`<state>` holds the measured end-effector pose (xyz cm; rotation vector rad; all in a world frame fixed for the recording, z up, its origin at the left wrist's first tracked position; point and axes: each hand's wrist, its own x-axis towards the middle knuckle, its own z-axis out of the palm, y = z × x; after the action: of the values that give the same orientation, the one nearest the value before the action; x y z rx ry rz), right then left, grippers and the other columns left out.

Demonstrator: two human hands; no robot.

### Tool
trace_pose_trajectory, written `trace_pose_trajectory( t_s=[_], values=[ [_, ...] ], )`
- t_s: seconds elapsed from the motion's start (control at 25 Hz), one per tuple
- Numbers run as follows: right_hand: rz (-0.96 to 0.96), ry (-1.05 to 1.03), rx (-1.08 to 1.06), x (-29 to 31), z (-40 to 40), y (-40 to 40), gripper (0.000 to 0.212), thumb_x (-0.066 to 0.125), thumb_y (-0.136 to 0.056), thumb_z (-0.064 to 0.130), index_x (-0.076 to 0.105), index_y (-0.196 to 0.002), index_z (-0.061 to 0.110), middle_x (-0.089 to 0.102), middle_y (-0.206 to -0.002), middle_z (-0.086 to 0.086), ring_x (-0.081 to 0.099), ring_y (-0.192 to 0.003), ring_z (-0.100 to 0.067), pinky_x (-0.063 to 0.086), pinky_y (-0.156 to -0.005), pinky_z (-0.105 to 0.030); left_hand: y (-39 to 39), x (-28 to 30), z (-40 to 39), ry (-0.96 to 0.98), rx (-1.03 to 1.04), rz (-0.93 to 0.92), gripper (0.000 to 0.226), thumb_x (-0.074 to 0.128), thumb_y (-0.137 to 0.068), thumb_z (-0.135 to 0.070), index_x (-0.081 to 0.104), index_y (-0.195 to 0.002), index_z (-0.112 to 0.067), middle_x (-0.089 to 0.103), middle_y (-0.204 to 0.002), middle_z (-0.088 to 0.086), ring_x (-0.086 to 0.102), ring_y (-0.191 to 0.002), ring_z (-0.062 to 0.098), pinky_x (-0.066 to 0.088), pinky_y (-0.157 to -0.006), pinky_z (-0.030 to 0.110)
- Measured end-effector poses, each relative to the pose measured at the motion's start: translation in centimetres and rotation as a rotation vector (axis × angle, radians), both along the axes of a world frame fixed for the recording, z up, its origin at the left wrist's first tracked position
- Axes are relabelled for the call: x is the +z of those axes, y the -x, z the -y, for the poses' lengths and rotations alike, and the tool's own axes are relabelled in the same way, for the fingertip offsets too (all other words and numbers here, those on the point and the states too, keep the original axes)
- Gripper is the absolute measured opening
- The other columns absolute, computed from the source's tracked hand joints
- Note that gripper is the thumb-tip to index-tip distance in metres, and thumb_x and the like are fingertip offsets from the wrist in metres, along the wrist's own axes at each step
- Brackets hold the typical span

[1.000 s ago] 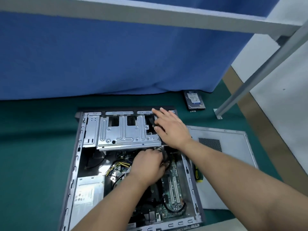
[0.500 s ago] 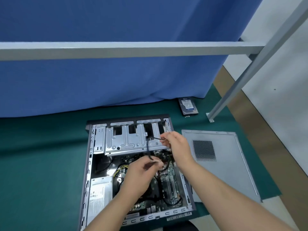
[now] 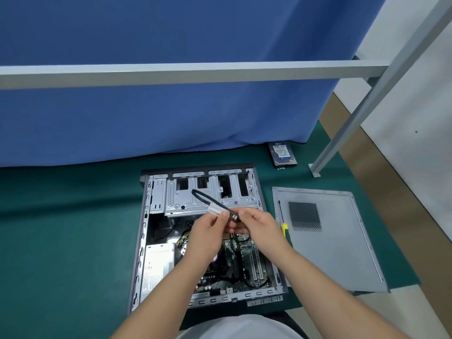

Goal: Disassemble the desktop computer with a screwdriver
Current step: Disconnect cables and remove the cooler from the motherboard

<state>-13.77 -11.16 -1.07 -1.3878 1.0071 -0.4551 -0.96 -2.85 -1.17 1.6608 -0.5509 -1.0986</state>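
Above the case (image 3: 144, 231), both hands now hold the freed cable (image 3: 203, 198).

Both hands meet above the open case (image 3: 146, 231), which lies flat on the green mat (image 3: 61, 241). The left hand (image 3: 208, 231) and right hand (image 3: 259, 223) pinch a short black cable (image 3: 203, 198) that loops up toward the drive cage (image 3: 186, 204). Right of the case lies the side panel (image 3: 342, 241), with a screwdriver (image 3: 283, 226) at its left edge. A hard drive (image 3: 282, 154) sits far right by the blue curtain (image 3: 171, 113).
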Motion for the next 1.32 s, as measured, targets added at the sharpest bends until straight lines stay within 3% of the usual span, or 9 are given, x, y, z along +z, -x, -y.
trace_pose_trajectory(
  t_s=[0.12,0.36,0.48,0.56,0.68,0.76,0.92,1.08,1.32],
  values=[
    [0.010,-0.030,0.028,-0.1,-0.4,-0.2,0.024,0.055,-0.105,0.018,0.075,-0.113,0.029,0.079,-0.104,0.002,0.074,-0.100,-0.015,0.058,-0.089,-0.027,-0.9,0.0,-0.1,-0.054,-0.051,0.072,0.034,0.063,-0.100,-0.038,0.068,-0.077,-0.013,0.071,-0.065,0.000,0.061,-0.055,0.008,0.048,-0.059,0.022],
    [-0.022,0.012,0.070,-0.4,-1.0,-0.4,0.026,0.069,-0.098,0.023,0.072,-0.124,0.023,0.078,-0.108,0.009,0.073,-0.102,-0.009,0.058,-0.093,-0.029,-2.6,0.1,-0.8,-0.077,-0.252,0.113,0.031,0.061,-0.100,-0.042,0.069,-0.078,-0.022,0.064,-0.063,-0.001,0.056,-0.057,0.011,0.049,-0.065,0.032],
    [-0.074,0.063,0.039,-0.2,-0.9,-1.0,0.025,0.060,-0.102,0.012,0.073,-0.114,0.030,0.079,-0.094,0.008,0.074,-0.088,-0.010,0.059,-0.084,-0.026,-3.5,0.1,-0.8,-0.131,-0.264,0.097,0.042,0.060,-0.097,-0.055,0.070,-0.078,-0.020,0.070,-0.072,0.000,0.065,-0.067,0.011,0.058,-0.075,0.038],
    [-0.077,0.051,0.008,0.0,-0.9,-1.4,0.032,0.055,-0.103,0.006,0.070,-0.106,0.035,0.079,-0.091,0.007,0.075,-0.084,-0.013,0.059,-0.078,-0.025,-4.2,0.1,-1.0,-0.095,-0.142,-0.036,0.043,0.068,-0.087,-0.062,0.070,-0.096,-0.020,0.075,-0.093,0.000,0.072,-0.083,0.010,0.061,-0.080,0.035],
    [-0.065,0.000,-0.006,0.2,-1.1,-1.6,0.032,0.050,-0.104,0.002,0.067,-0.107,0.029,0.079,-0.094,0.006,0.076,-0.086,-0.015,0.058,-0.075,-0.024,-5.5,-0.2,-1.1,0.184,0.008,-0.480,0.050,0.073,-0.091,-0.043,0.062,-0.130,-0.014,0.071,-0.126,0.009,0.071,-0.114,0.023,0.057,-0.099,0.040],
    [-0.072,-0.015,0.007,0.3,-1.2,-1.6,0.030,0.049,-0.104,0.003,0.067,-0.109,0.027,0.079,-0.096,0.006,0.076,-0.087,-0.017,0.059,-0.078,-0.028,-6.2,-0.2,-1.2,0.314,0.016,-0.587,0.046,0.069,-0.096,-0.031,0.060,-0.136,-0.009,0.068,-0.132,0.012,0.067,-0.120,0.030,0.055,-0.102,0.038],
    [-0.099,-0.046,0.002,0.2,-1.1,-1.6,0.021,0.050,-0.102,0.006,0.062,-0.108,0.023,0.079,-0.094,0.000,0.076,-0.092,-0.024,0.059,-0.093,-0.043,-6.3,-0.1,-0.7,0.322,0.081,-0.601,0.039,0.074,-0.090,-0.024,0.064,-0.123,-0.006,0.070,-0.127,0.020,0.069,-0.116,0.034,0.058,-0.096,0.039],
    [-0.115,-0.035,0.012,0.1,-1.3,-1.8,0.007,0.063,-0.098,0.014,0.059,-0.103,0.017,0.079,-0.088,-0.001,0.077,-0.090,-0.025,0.059,-0.092,-0.048,-6.3,-0.5,-0.5,0.308,0.106,-0.583,0.041,0.077,-0.087,-0.023,0.064,-0.123,-0.009,0.072,-0.123,0.017,0.069,-0.116,0.031,0.060,-0.091,0.036],
    [-0.124,-0.139,-0.079,1.0,-1.3,-2.7,0.005,0.062,-0.100,0.011,0.061,-0.105,0.012,0.077,-0.092,-0.010,0.077,-0.080,-0.021,0.062,-0.072,-0.029,-6.3,-1.2,0.1,0.324,0.156,-0.535,0.023,0.071,-0.095,-0.013,0.067,-0.117,-0.008,0.074,-0.116,0.019,0.072,-0.110,0.029,0.060,-0.084,0.033]
  ],
)
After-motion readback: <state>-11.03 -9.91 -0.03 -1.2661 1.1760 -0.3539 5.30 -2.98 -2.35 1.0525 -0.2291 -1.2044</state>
